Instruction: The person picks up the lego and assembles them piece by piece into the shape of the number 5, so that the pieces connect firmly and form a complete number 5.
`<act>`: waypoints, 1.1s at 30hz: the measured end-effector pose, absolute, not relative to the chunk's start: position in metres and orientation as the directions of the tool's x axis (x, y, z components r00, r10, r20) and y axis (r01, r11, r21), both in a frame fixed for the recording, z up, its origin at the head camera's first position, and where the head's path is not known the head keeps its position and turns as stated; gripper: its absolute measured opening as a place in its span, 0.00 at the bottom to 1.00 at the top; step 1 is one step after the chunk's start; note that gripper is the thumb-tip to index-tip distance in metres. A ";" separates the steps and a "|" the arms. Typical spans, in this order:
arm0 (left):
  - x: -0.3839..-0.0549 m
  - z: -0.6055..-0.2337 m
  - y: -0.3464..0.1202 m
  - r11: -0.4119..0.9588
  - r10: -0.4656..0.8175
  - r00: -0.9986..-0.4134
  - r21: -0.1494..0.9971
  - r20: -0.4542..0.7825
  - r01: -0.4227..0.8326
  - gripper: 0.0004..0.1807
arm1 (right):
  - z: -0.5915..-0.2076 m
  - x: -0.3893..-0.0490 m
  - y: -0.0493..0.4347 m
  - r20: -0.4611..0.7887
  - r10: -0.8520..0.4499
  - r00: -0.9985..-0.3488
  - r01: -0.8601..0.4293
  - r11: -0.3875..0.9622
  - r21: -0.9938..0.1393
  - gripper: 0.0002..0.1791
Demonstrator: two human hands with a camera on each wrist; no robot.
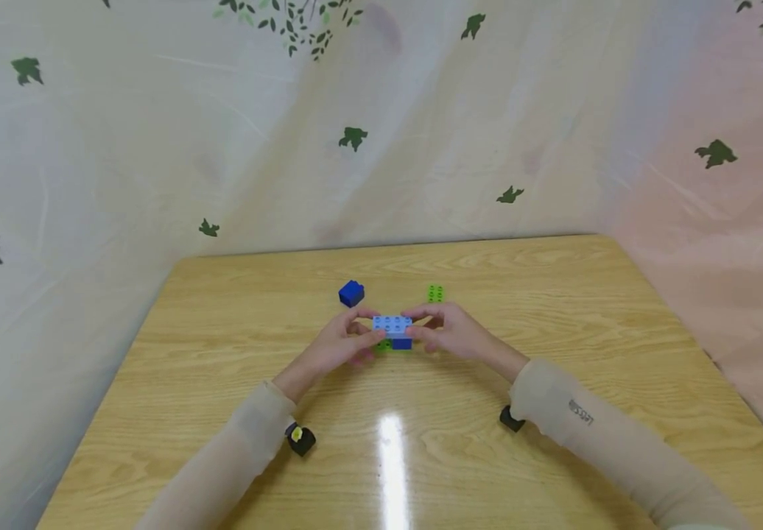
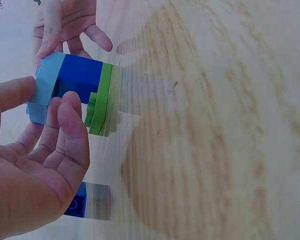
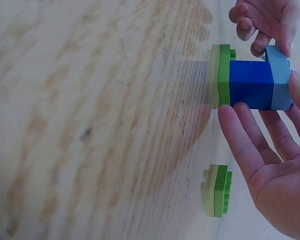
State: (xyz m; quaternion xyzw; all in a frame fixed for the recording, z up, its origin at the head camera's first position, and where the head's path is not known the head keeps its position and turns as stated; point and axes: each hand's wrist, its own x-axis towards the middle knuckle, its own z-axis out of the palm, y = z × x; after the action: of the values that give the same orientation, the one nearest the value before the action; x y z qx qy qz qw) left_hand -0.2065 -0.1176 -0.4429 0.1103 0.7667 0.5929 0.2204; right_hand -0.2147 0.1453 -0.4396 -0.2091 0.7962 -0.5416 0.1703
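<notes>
A light blue toy building brick (image 1: pixel 392 324) sits on top of a dark blue brick (image 3: pixel 251 85), which stands on a green plate brick (image 2: pixel 105 100) on the table. From the left side, my left hand (image 1: pixel 336 340) pinches one end of the light blue brick between thumb and fingers. My right hand (image 1: pixel 457 333) pinches its other end the same way. In the left wrist view, the light blue brick overhangs the dark blue one on the near side. Part of the green plate's studs shows beneath that overhang.
Another dark blue brick (image 1: pixel 351 293) lies behind my left hand. A second green plate brick (image 1: pixel 435 294) is just beyond my right hand. The wooden table (image 1: pixel 554 294) ends at a patterned cloth (image 1: pixel 421 110) at the back. Black wrist devices (image 1: pixel 301 439) hang by both sleeves.
</notes>
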 end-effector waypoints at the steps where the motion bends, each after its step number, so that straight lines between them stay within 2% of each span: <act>1: -0.207 -0.442 -0.118 0.276 0.431 -0.877 0.956 -0.212 -0.096 0.26 | -0.440 -0.215 0.145 -0.047 -0.517 -0.855 -0.147 0.327 -0.933 0.23; 6: -0.212 -0.435 -0.121 0.321 0.471 -0.845 0.942 -0.253 -0.104 0.28 | -0.439 -0.215 0.145 -0.067 -0.509 -0.858 -0.124 0.334 -0.934 0.23; 13: -0.227 -0.420 -0.130 0.395 0.575 -0.752 0.914 -0.323 -0.091 0.30 | -0.439 -0.216 0.146 -0.082 -0.508 -0.857 -0.113 0.341 -0.933 0.22; 16: -0.234 -0.412 -0.133 0.427 0.582 -0.740 0.901 -0.337 -0.075 0.31 | -0.439 -0.217 0.146 -0.085 -0.510 -0.856 -0.109 0.339 -0.934 0.22; 20: -0.242 -0.405 -0.135 0.412 0.557 -0.780 0.910 -0.284 -0.036 0.32 | -0.439 -0.217 0.146 -0.082 -0.510 -0.856 -0.104 0.326 -0.940 0.23; 24: -0.252 -0.402 -0.134 0.359 0.499 -0.850 0.933 -0.170 0.024 0.26 | -0.438 -0.216 0.146 -0.066 -0.509 -0.858 -0.115 0.316 -0.942 0.22; 28: -0.261 -0.404 -0.133 0.395 0.399 -0.915 0.911 -0.058 0.115 0.22 | -0.440 -0.215 0.146 -0.061 -0.513 -0.856 -0.126 0.323 -0.938 0.23; 33: -0.269 -0.413 -0.138 0.475 0.300 -0.954 0.868 -0.008 0.142 0.26 | -0.440 -0.214 0.145 -0.064 -0.510 -0.858 -0.126 0.329 -0.936 0.23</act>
State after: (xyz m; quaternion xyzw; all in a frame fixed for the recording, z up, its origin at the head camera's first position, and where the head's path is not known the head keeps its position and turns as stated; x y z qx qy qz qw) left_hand -0.2689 -0.1376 -0.4133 0.1294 0.8551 0.4957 0.0799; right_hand -0.2140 0.1449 -0.4396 -0.1997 0.7959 -0.5436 0.1765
